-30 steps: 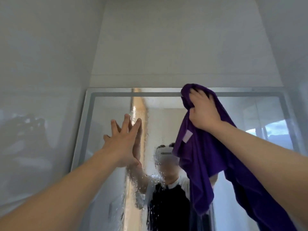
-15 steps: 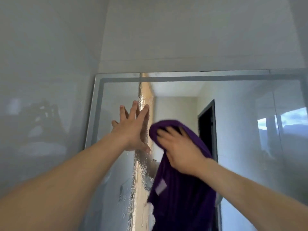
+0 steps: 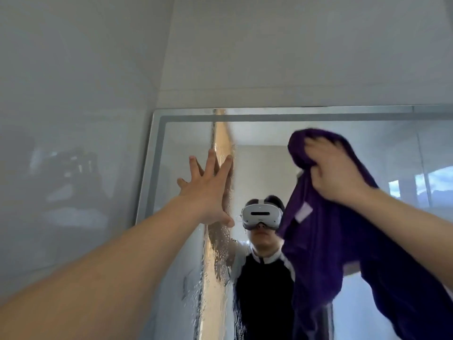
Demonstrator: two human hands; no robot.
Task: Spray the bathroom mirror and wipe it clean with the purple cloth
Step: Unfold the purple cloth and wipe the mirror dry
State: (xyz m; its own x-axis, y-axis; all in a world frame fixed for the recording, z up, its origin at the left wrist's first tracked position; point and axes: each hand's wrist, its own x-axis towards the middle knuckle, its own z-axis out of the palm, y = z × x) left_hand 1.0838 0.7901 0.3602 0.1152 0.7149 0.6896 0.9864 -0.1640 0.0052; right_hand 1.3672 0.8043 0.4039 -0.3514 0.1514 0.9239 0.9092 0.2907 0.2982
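Head view: the mirror (image 3: 355, 133) fills the lower right of the frame, its frosted border running along its top and left edges, with grey wall (image 3: 73, 94) to its left and above it. The left hand (image 3: 208, 190) lies flat against the mirror near its left edge, fingers straight and spread wide, thumb pointing down; its reflection meets it on the glass. Just right of that hand, a vertical band of droplets (image 3: 220, 253) runs down the mirror over a warm-toned reflected strip. The right hand (image 3: 335, 173) is up against the mirror, well right of the left hand and a little below the mirror's top border. Its fingers are curled around a bunched part of the cloth (image 3: 326, 253), gripping it; the hand is motion-blurred. The rest of the purple cloth hangs down in front of the mirror below the right forearm, a pale tag showing on it. Between the two hands the mirror reflects the person wearing a white headset (image 3: 261, 214).
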